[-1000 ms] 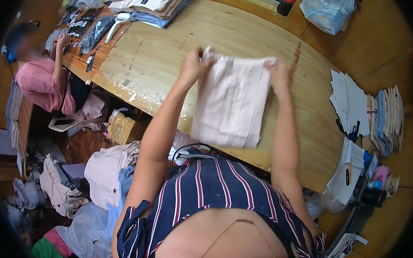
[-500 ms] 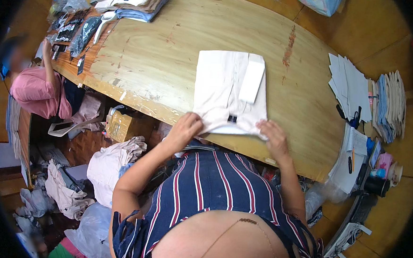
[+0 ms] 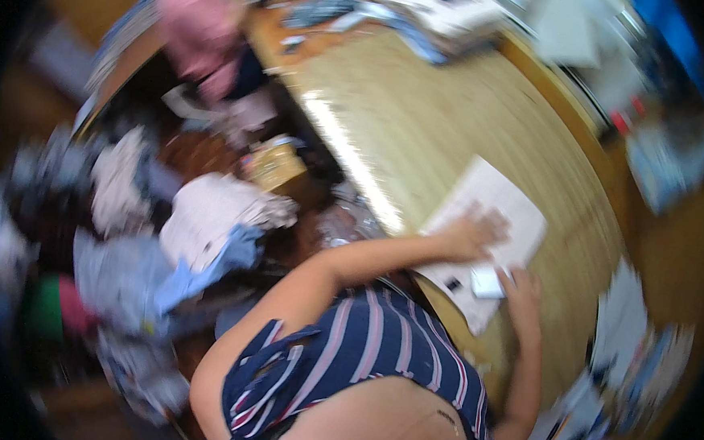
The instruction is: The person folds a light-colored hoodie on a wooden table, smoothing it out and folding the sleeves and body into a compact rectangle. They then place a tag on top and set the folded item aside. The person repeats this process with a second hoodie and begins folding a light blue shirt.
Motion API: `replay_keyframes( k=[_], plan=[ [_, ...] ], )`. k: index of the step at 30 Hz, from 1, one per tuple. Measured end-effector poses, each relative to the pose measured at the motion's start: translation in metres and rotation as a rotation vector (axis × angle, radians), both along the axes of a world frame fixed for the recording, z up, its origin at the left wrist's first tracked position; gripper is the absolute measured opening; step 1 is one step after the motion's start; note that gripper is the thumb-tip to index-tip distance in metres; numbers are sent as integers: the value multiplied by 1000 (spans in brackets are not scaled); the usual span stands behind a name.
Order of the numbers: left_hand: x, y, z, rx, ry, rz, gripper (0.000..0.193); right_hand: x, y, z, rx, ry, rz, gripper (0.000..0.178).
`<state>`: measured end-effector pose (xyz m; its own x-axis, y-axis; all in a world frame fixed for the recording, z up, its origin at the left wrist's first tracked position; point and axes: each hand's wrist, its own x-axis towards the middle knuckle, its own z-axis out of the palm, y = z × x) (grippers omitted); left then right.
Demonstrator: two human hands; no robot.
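Observation:
A folded pale pink garment (image 3: 516, 204), perhaps a shirt, lies turned at an angle near the front edge of the table. A small dark label (image 3: 453, 283) shows at its near end. My left hand (image 3: 478, 234) lies flat across the middle of the garment, its fingers spread. Beside the label, a white strip of card or paper (image 3: 486, 283) rests on the cloth. At that strip's right edge my right hand (image 3: 523, 291) is closed, thumb over the edge; motion blur softens the fingers.
Stacked folded garments (image 3: 457, 17) stand at the table's far end. Left of the table, clothes (image 3: 211, 215), plastic bags and a yellow box (image 3: 276, 167) crowd the floor. A person in pink (image 3: 194, 29) is at the far left. Papers (image 3: 622, 309) lie at the right.
The view has swung toward the left, so the table appears turned. My left hand has moved from the garment's near corner onto its middle; my right hand has gone to the white strip.

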<state>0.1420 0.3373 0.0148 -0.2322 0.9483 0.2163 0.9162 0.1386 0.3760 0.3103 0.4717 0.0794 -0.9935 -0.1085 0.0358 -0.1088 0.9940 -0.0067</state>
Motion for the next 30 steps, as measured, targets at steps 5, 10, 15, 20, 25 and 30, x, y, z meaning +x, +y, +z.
replay_keyframes(
  k=[5,10,15,20,25,30],
  plan=[
    [3,-12,1,125,-64,100,51,-30,9,61,-124,-365,-20,25],
    [26,-66,25,116,-171,776,59,-94,20,67,-92,-101,110,41],
    [56,-89,17,55,-364,903,75,-85,81,-21,-271,275,-223,49],
    [68,-90,15,108,-547,912,76,6,30,-41,-876,158,-544,55],
    [64,-91,21,78,-669,863,78,29,-35,3,-1361,-100,-886,54],
    [68,-94,13,106,-645,864,81,23,-40,14,-1459,-286,-911,52]
  ],
)
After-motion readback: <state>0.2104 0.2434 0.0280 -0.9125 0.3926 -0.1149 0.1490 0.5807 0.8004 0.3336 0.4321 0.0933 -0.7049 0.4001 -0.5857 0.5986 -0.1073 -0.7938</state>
